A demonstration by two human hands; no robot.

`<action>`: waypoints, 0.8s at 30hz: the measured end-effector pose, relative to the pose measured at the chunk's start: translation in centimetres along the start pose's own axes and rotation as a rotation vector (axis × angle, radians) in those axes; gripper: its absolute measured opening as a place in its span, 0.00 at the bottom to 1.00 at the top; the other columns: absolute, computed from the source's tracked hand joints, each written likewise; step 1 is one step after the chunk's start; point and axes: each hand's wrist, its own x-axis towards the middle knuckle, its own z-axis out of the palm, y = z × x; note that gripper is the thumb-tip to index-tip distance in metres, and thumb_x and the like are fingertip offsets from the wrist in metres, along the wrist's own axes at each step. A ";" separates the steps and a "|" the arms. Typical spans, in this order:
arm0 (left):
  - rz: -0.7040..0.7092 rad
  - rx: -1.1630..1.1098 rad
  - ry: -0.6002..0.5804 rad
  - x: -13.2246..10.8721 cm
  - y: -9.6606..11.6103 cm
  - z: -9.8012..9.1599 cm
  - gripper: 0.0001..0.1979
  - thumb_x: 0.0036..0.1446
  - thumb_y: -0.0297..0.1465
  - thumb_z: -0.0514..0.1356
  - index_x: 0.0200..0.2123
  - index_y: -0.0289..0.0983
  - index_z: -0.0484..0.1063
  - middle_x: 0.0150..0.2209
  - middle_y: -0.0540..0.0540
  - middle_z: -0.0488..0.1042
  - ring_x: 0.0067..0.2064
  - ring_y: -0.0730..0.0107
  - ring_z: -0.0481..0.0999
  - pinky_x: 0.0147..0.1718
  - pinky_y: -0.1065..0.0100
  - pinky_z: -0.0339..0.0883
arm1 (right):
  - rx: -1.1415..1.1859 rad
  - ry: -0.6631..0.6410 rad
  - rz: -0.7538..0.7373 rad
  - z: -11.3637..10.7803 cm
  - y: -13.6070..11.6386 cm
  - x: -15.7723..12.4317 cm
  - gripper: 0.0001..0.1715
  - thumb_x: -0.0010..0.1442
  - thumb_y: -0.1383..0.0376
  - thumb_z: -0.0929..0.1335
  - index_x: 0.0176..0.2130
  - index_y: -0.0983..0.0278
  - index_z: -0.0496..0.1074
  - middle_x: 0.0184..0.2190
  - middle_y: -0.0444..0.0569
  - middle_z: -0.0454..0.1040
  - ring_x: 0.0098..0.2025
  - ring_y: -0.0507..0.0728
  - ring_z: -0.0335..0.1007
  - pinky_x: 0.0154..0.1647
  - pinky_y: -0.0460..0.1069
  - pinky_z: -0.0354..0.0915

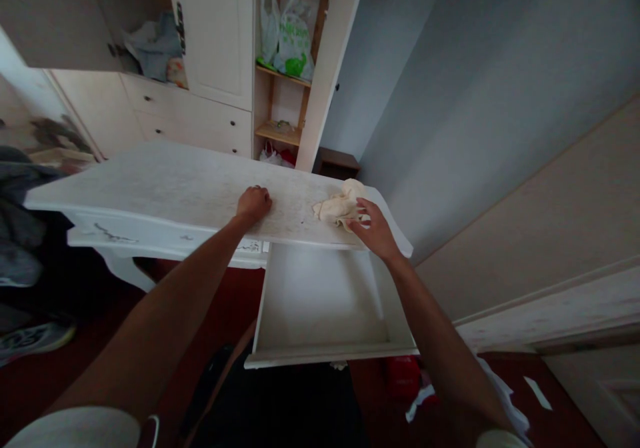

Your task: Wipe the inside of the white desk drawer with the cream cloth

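On the white tabletop [165, 175], my left hand [255, 203] rests with its fingers curled into a fist; nothing shows in it. A crumpled cream cloth [336, 209] lies near the table's right end. At the cloth's right edge is my right hand [373, 227], its fingers apart and reaching over the cloth's border. Whether the fingertips press on the cloth, I cannot tell. Grey smudges mark the tabletop around both hands. Below my hands, a white drawer [325, 355] is pulled out toward me, and its bare inside shows.
A white wardrobe [215, 41] stands behind the table with doors open, plastic bags [294, 38] on a shelf. A grey-blue wall [480, 101] rises at the right. A shoe [37, 338] is on the red floor at left; a red object [403, 376] lies below the drawer.
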 end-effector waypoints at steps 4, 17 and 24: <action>-0.013 -0.027 0.008 0.1 -0.1 -0.1 0.21 0.64 0.29 0.48 0.47 0.32 0.80 0.48 0.31 0.78 0.51 0.50 0.76 0.51 0.58 0.68 | -0.486 -0.161 0.167 2.7 0.2 6.4 0.70 0.51 0.41 0.76 0.76 0.61 0.42 0.77 0.62 0.34 0.76 0.78 0.31 0.69 0.74 0.50; 0.049 0.046 -0.002 0.0 -0.2 -0.1 0.21 0.63 0.30 0.48 0.47 0.31 0.79 0.49 0.30 0.78 0.52 0.50 0.75 0.51 0.58 0.68 | -0.654 -0.348 0.395 4.2 3.9 13.1 0.56 0.47 0.55 0.79 0.66 0.70 0.60 0.60 0.68 0.71 0.60 0.70 0.70 0.56 0.57 0.66; 0.064 0.060 -0.011 -0.3 -0.2 -0.4 0.22 0.64 0.30 0.47 0.47 0.30 0.79 0.50 0.30 0.78 0.52 0.49 0.76 0.51 0.58 0.69 | -0.315 -0.115 0.296 1.9 5.8 10.3 0.26 0.40 0.61 0.79 0.41 0.60 0.73 0.45 0.55 0.80 0.51 0.67 0.74 0.49 0.57 0.68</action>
